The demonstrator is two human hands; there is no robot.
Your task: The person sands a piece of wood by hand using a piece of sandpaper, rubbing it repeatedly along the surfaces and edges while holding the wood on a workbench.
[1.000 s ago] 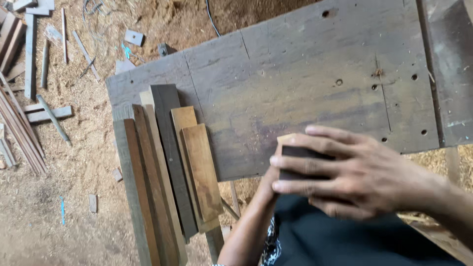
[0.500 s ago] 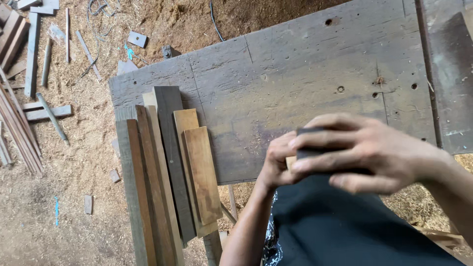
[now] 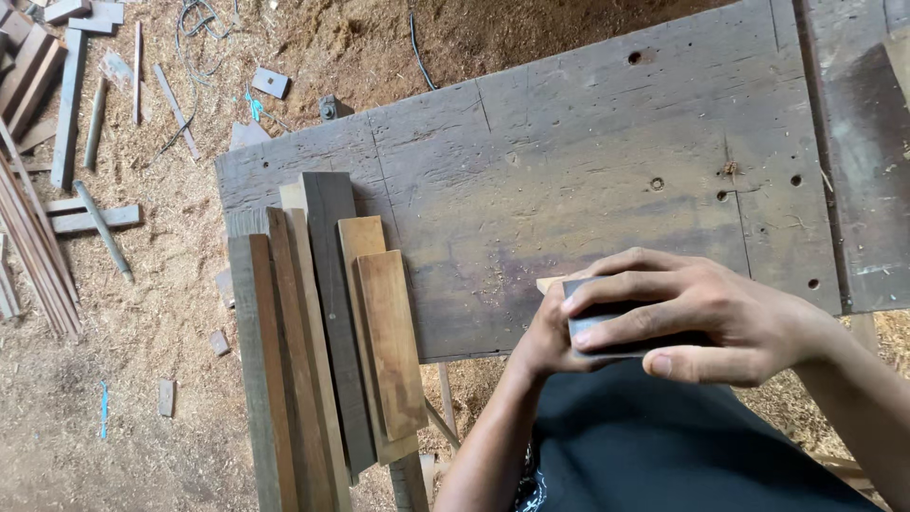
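Both hands have drawn together at the near edge of the worktop (image 3: 607, 180). A second ago the right hand (image 3: 706, 318) lay flat over the grey block (image 3: 602, 327); now its fingers curl around it, clasping it, with a pale wood piece (image 3: 550, 283) peeking behind. The left hand (image 3: 550, 337) grips the block's left end. The planks (image 3: 327, 332) lie unmoved at left.

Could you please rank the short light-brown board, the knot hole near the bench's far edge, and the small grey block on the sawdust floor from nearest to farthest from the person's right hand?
From the right hand:
1. Short light-brown board, on the bench's left.
2. Knot hole, at the far edge.
3. Small grey block, on the floor, far left.
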